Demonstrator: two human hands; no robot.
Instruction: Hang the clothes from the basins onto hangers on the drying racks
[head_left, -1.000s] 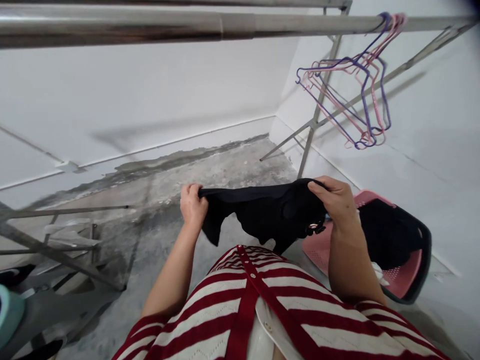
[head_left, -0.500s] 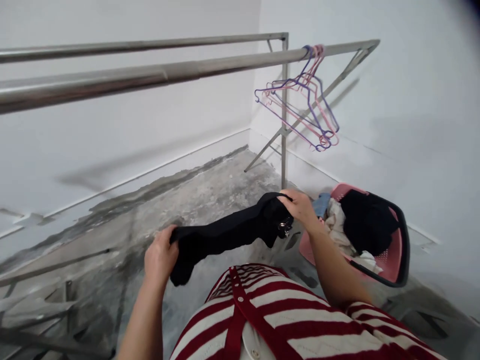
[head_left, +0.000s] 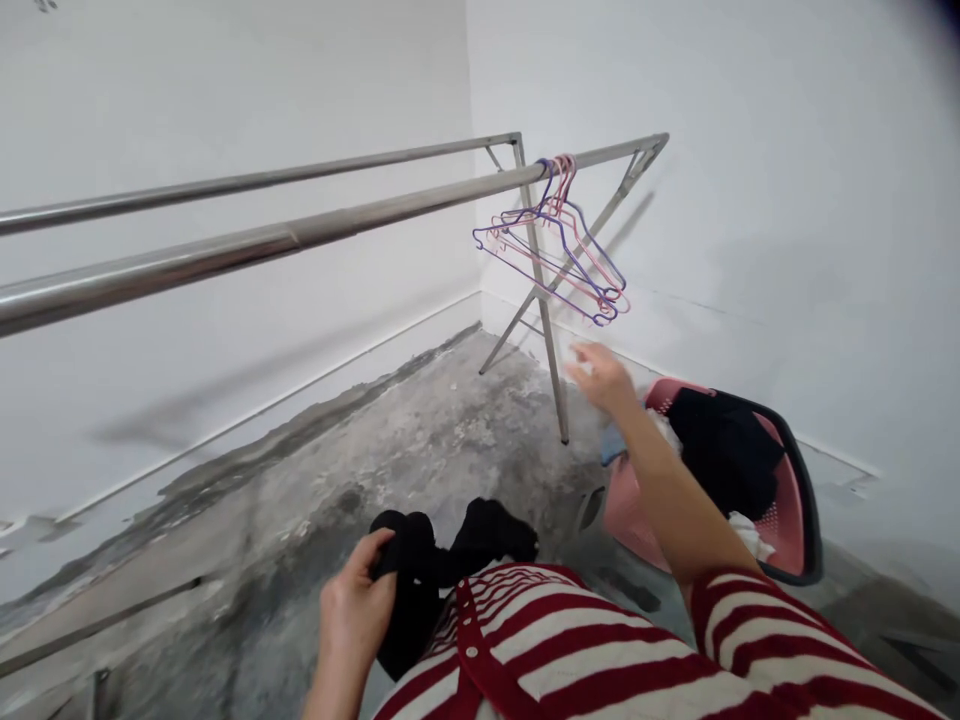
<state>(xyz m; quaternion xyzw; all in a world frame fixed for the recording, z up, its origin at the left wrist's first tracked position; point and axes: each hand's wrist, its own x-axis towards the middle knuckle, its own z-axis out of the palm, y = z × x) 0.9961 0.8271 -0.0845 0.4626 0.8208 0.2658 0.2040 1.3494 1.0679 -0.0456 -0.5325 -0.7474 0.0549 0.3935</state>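
Observation:
My left hand (head_left: 358, 592) is closed on a black garment (head_left: 409, 550), which hangs bunched and folded in front of my body. One end of the cloth spreads to the right over the striped top; I cannot tell its exact kind. My right hand (head_left: 601, 378) holds nothing and is raised, its fingers slightly blurred, bent and apart. It is below several purple and pink clothes hangers (head_left: 559, 255) that hang from the front metal rail, without touching them.
A metal drying rack (head_left: 375, 212) with two long rails stands by the wall corner. At right, a pink laundry basket (head_left: 637, 505) with a dark rim holds dark, white and blue clothes. Metal bars (head_left: 105, 622) lie low at left on the stained concrete floor (head_left: 315, 480).
My right hand has let go of the black garment and moved up toward the hangers. The garment, stretched between both hands before, now droops from my left hand. The view has shifted.

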